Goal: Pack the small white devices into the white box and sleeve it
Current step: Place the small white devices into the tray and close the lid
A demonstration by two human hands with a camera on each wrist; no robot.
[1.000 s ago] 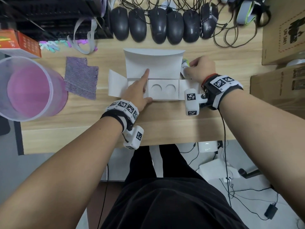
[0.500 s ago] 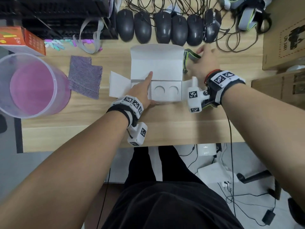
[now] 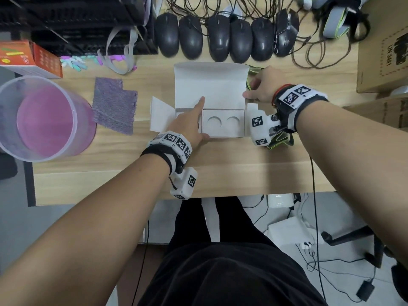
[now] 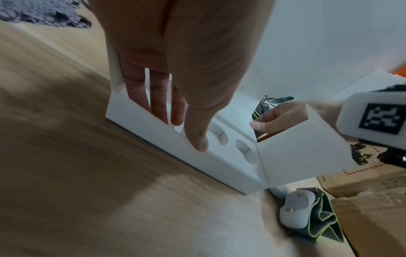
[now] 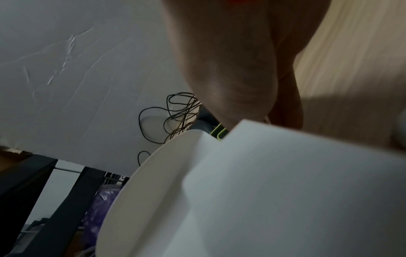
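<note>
We are noting the left hand (image 3: 190,127) lying spread, fingers straight, pressing on the white box (image 3: 223,127), which is sitting open on the bench (image 3: 231,171) between both hands. The right hand (image 3: 262,87) is reaching, fingers curled, behind the lid; whether it is pinching anything we cannot tell.

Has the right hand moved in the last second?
Yes. The right hand moved away from the person, from beside the box's tray up alongside the raised lid.

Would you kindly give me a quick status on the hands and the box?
Left hand flat on the open white box. Right hand beside the lid, grip unclear. Both round slots empty. One device on the table.
</note>
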